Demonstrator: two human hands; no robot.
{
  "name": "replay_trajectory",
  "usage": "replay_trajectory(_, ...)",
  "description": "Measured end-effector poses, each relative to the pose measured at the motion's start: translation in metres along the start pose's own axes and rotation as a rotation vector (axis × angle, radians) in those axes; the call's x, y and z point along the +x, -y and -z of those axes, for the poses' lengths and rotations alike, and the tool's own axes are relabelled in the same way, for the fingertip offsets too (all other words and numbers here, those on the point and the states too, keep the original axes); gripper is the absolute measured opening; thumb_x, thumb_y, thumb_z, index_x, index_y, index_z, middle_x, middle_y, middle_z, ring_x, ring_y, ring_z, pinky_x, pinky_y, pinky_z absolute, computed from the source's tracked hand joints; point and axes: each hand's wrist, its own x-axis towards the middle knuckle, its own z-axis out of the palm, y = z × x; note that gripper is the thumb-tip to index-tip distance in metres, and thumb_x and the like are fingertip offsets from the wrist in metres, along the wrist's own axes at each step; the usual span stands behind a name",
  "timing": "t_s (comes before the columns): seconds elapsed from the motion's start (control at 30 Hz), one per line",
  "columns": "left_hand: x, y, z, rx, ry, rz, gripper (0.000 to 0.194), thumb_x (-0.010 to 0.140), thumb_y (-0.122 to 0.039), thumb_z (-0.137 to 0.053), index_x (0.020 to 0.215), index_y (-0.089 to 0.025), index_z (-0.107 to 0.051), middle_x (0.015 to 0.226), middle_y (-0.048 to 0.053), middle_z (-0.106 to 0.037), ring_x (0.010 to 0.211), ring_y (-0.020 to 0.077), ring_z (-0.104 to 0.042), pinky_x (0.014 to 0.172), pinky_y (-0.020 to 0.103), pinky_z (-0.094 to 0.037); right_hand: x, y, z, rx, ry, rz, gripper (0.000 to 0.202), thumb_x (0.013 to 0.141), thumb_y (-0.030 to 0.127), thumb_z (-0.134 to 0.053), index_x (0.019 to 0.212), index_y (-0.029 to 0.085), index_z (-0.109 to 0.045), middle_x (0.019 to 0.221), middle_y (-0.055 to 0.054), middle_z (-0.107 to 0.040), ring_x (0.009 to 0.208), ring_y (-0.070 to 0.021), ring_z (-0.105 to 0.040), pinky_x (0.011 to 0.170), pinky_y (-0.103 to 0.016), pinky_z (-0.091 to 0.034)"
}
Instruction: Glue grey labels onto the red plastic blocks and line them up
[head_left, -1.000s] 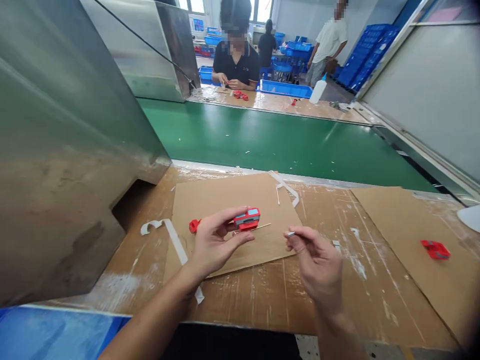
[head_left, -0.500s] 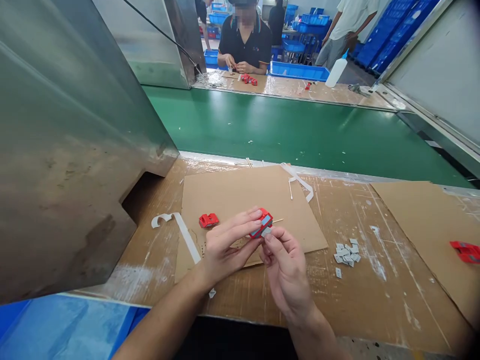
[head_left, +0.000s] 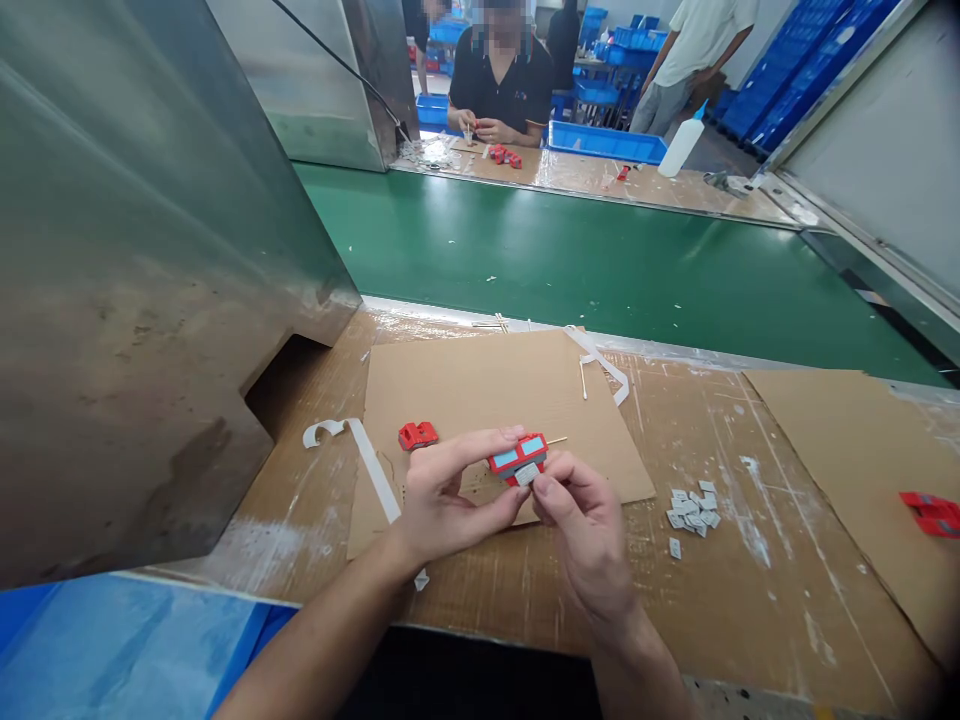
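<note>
My left hand [head_left: 454, 485] is closed around a red toy car body [head_left: 504, 459] with light blue windows, gripped between the thumb below and the fingers above. A small light grey tile [head_left: 527, 474] lies against the car's near side. Pinched together, the thumb and index finger of my right hand [head_left: 589, 525] hold the tile's right edge. Past the fingers of my left hand, another red toy car body [head_left: 418, 436] rests on a cardboard sheet [head_left: 465, 375]. A pile of similar grey tiles [head_left: 691, 508] lies on the table to the right of my right hand.
A green conveyor belt [head_left: 525, 240] runs across beyond the table. To the left stands a large metal housing [head_left: 150, 300]. White tape [head_left: 371, 470] and a cotton swab [head_left: 583, 380] lie on the cardboard. A co-worker [head_left: 501, 85] handles small parts opposite; a white bottle [head_left: 681, 145] stands there.
The red toy car has been turned so that its blue windows face up toward me. The grey tile now lies flatter along its near side, and my left fingers have shifted.
</note>
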Motion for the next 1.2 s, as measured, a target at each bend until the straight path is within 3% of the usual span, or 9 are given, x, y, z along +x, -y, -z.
replay_trajectory(0.07,0.000,0.000,0.001,-0.068,-0.005,0.050,0.056,0.073,-0.004,-0.081,0.126,-0.021,-0.070,0.119,0.012,-0.077,0.104,0.0250,-0.076,0.095,0.034,-0.063,-0.001,-0.001,0.010,-0.214,-0.086,0.179,0.006,0.095,0.029,-0.065,0.093,0.023,-0.064,0.079,0.002,-0.052,0.066,-0.0120,-0.047,0.060,-0.025,-0.043)
replay_trajectory(0.13,0.001,0.000,0.001,-0.135,0.020,0.102,0.055,0.074,-0.005,-0.080,0.126,-0.021,-0.070,0.119,0.012,-0.077,0.105,0.0251,-0.076,0.094,0.033,-0.063,-0.001,-0.001,0.018,-0.417,-0.113,0.384,0.025,0.092,0.019,-0.069,0.115,0.026,-0.064,0.106,-0.004,-0.058,0.082,-0.0149,-0.056,0.072,-0.031,-0.051)
replay_trajectory(0.2,0.002,-0.001,0.002,-0.186,0.061,0.132,0.052,0.075,-0.006,-0.079,0.124,-0.021,-0.070,0.119,0.012,-0.077,0.103,0.0249,-0.077,0.091,0.032,-0.064,0.000,0.000,0.024,-0.562,-0.006,0.561,0.036,0.090,0.009,-0.068,0.121,0.029,-0.065,0.127,-0.007,-0.057,0.099,-0.0188,-0.061,0.083,-0.036,-0.055)
replay_trajectory(0.3,0.005,-0.004,0.002,-0.203,0.102,0.152,0.047,0.077,-0.009,-0.080,0.122,-0.019,-0.071,0.114,0.013,-0.078,0.099,0.0242,-0.078,0.088,0.031,-0.065,0.006,0.005,0.028,-0.639,0.124,0.689,0.037,0.091,0.001,-0.063,0.116,0.028,-0.067,0.129,-0.008,-0.060,0.108,-0.0208,-0.064,0.081,-0.037,-0.061)
replay_trajectory(0.5,0.009,-0.012,0.002,-0.200,0.099,0.130,0.019,0.092,-0.011,-0.066,0.104,-0.018,-0.078,0.102,0.010,-0.081,0.099,0.0241,-0.078,0.094,0.037,-0.064,0.013,0.013,0.025,-0.731,0.214,0.824,0.030,0.089,-0.002,-0.063,0.108,0.021,-0.068,0.115,-0.010,-0.070,0.113,-0.0258,-0.067,0.091,-0.045,-0.063)
replay_trajectory(0.57,0.011,-0.013,0.001,-0.192,0.073,0.192,0.014,0.093,-0.017,-0.067,0.102,-0.017,-0.078,0.099,0.011,-0.082,0.093,0.0234,-0.079,0.085,0.033,-0.067,0.014,0.012,0.024,-0.740,0.205,0.833,0.029,0.089,-0.002,-0.062,0.109,0.019,-0.067,0.113,-0.011,-0.072,0.112,-0.0251,-0.068,0.094,-0.044,-0.063)
replay_trajectory(0.73,0.013,-0.010,-0.002,-0.252,0.005,0.420,0.027,0.090,-0.041,-0.073,0.097,-0.015,-0.079,0.089,0.011,-0.082,0.072,0.0209,-0.079,0.062,0.026,-0.067,0.016,0.012,0.022,-0.722,0.178,0.747,0.023,0.092,0.000,-0.059,0.104,0.019,-0.064,0.111,-0.011,-0.072,0.110,-0.0227,-0.069,0.092,-0.040,-0.063)
replay_trajectory(0.93,0.013,-0.008,-0.004,-0.258,-0.044,0.429,0.025,0.088,-0.040,-0.076,0.093,-0.016,-0.080,0.085,0.009,-0.082,0.073,0.0195,-0.079,0.064,0.025,-0.066,0.018,0.021,0.024,-0.818,0.248,0.792,0.023,0.091,-0.002,-0.061,0.103,0.017,-0.066,0.112,-0.012,-0.073,0.112,-0.0210,-0.070,0.097,-0.035,-0.061)
replay_trajectory(1.2,0.013,-0.009,-0.005,-0.226,-0.049,0.482,0.024,0.088,-0.039,-0.075,0.091,-0.016,-0.080,0.081,0.008,-0.081,0.068,0.0190,-0.077,0.060,0.025,-0.066,0.016,0.019,0.019,-0.866,0.218,0.830,0.026,0.089,-0.004,-0.062,0.105,0.016,-0.069,0.110,-0.011,-0.075,0.112,-0.0222,-0.072,0.103,-0.037,-0.061)
